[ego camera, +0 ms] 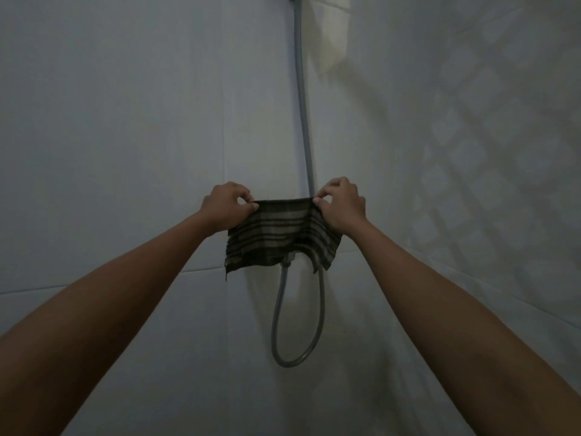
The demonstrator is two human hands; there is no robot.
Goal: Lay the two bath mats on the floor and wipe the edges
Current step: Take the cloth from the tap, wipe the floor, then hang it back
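Observation:
A small dark striped cloth (281, 237) hangs in front of a tiled wall, stretched flat between both hands. My left hand (228, 204) pinches its upper left corner with thumb and fingers. My right hand (341, 204) pinches its upper right corner the same way. The cloth's lower edge is frayed and hangs loose, with a thread dangling at the lower left. Both arms are stretched out forward. No bath mat or floor is in view.
A grey shower hose (301, 99) runs down the wall corner behind the cloth and loops below it (297, 361). A pale plain tiled wall (110, 136) lies to the left. A wall with a diamond pattern (471, 136) lies to the right.

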